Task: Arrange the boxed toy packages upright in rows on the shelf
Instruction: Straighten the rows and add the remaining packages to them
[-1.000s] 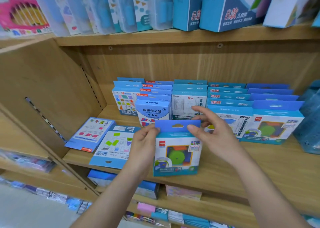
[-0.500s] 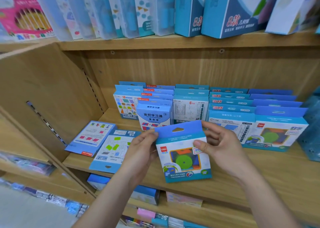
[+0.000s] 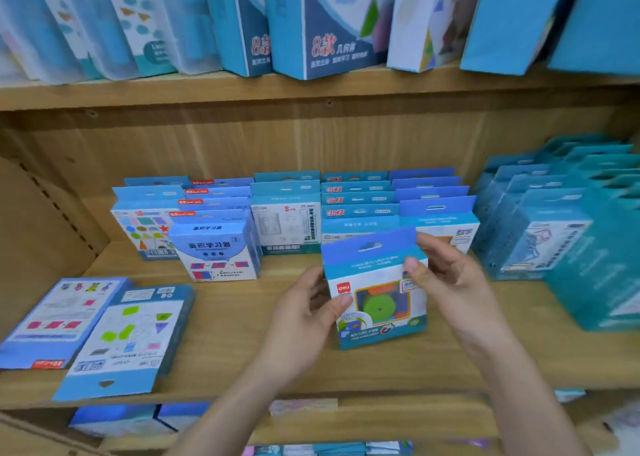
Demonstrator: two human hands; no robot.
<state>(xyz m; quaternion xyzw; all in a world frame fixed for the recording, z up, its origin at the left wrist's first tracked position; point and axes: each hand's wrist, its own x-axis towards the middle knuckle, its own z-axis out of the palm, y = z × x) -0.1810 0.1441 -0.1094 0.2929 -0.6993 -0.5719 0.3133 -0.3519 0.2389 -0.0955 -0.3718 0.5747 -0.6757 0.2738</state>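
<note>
Both forearms reach up from the lower edge of the view. The left hand point(image 3: 304, 313) cups the left side of a toy box point(image 3: 377, 296), with its thumb laid across the front face near the red logo and its fingers out of sight behind the box. The right hand point(image 3: 446, 282) grips the upper right corner, its thumb pressed on the front and its fingers curled round the back.

The toy box is held nearly upright, leaning a little to the left. It has a blue hang tab with a slot on top, a teal band beneath it, and a white face with a window showing a green disc among orange and blue pieces. It sits low over the wooden shelf point(image 3: 242, 320), just in front of the standing rows of boxes point(image 3: 287, 220). The view does not show whether its base touches the board. A matching box point(image 3: 437, 213) stands directly behind it.

Half a second ago the toy box was further left, before the middle rows. It is now in front of the right-hand rows, and the right thumb lies higher on its face.
</note>
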